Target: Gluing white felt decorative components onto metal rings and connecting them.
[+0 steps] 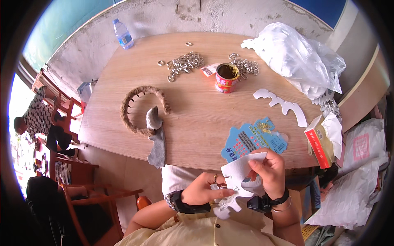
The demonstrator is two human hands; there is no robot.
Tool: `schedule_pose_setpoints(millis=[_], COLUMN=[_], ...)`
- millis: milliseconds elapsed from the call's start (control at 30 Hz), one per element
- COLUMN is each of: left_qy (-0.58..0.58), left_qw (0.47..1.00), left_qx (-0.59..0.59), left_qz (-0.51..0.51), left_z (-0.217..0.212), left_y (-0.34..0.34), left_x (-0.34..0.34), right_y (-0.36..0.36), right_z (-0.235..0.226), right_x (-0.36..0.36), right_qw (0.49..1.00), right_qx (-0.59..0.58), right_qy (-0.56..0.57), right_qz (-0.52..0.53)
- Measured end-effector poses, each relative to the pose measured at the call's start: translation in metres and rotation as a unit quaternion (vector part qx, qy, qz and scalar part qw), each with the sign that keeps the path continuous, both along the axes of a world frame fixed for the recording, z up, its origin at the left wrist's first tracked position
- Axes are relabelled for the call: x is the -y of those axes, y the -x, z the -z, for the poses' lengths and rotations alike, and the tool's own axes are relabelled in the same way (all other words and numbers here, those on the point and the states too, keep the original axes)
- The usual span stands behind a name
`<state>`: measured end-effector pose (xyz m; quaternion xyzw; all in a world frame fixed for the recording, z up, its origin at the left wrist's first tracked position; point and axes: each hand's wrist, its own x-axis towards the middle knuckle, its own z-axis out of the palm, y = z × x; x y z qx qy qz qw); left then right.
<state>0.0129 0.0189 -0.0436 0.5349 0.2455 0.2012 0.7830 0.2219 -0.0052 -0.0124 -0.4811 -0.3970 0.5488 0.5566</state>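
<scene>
A white notched strip (236, 176) is held up between my two hands at the table's near edge. My right hand (269, 172) pinches its upper right part between thumb and fingers. My left hand (206, 189) is closed on its lower left side, thumb lying across the front. The strip's lower end, with scalloped cutouts, hangs below my left hand. Just beyond lies a blue scalloped card (246, 141) with small yellowish bits on it. Another white notched strip (283, 105) rests flat farther right.
A brown fuzzy curved band (126, 112) and a grey fabric strip (157, 149) lie on the left. Two piles of silver rings (184, 63) flank a red tub (225, 84). Around the edges are a bottle (123, 35), plastic bag (287, 53), tissue box (318, 143) and seated person (43, 112).
</scene>
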Motion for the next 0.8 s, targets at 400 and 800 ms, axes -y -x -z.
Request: schedule_pose_setpoints(millis=[400,800], left_qy=[-0.092,0.144], left_qw=[0.994,0.986], left_qx=[0.047,0.045], left_qz=[-0.035,-0.070], left_z=[0.010,0.004], left_y=[-0.001,-0.001], left_x=[0.007,0.015], right_y=[0.000,0.009], right_z=[-0.007,-0.017], right_x=[0.005,0.003], right_qw=[0.999,0.998], right_qx=[0.041,0.039], right_qy=[0.016,0.007], right_qz=[-0.033,-0.042])
